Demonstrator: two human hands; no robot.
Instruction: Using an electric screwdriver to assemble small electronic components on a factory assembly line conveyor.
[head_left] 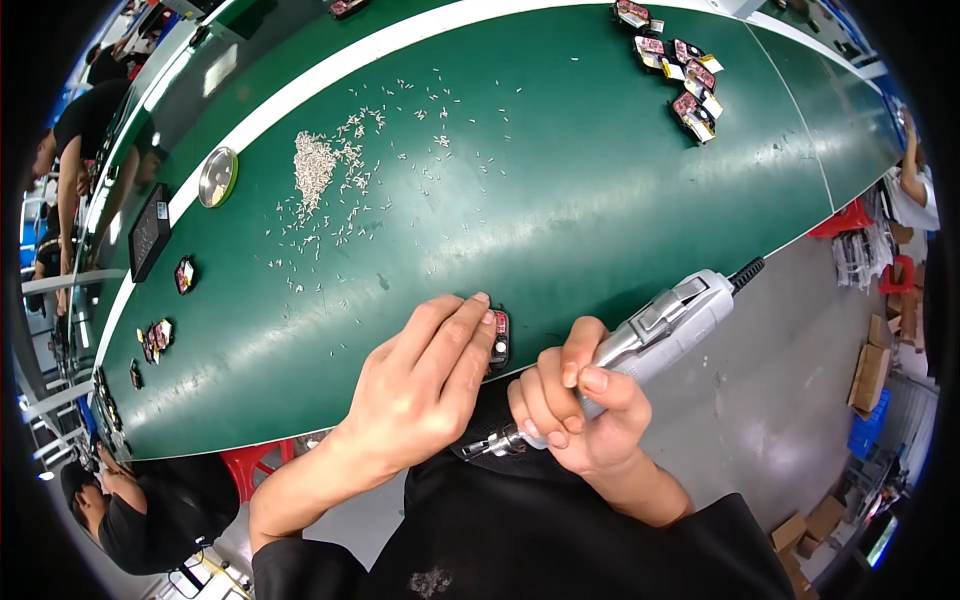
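My right hand [585, 405] is wrapped round a light grey electric screwdriver [675, 320]. Its metal tip points down and left, below my left hand and off the table edge, and a black cord leaves its back end. At the table's near edge, my left hand [425, 375] has its fingers closed over a small black device housing [502, 342] with a red circuit board inside. The fingers cover the housing's left side, and the thumb is hidden. Ahead of the left hand lies a pile of small silvery screws [314, 170], with many more scattered around it.
Several similar housings [693, 118] lie at the far right of the green table [560, 200]; others [157, 340] sit at the left. A round dish [218, 178] and a black box [150, 235] stand far left. Another person [150, 510] sits lower left. Cartons [872, 365] stand on the right floor.
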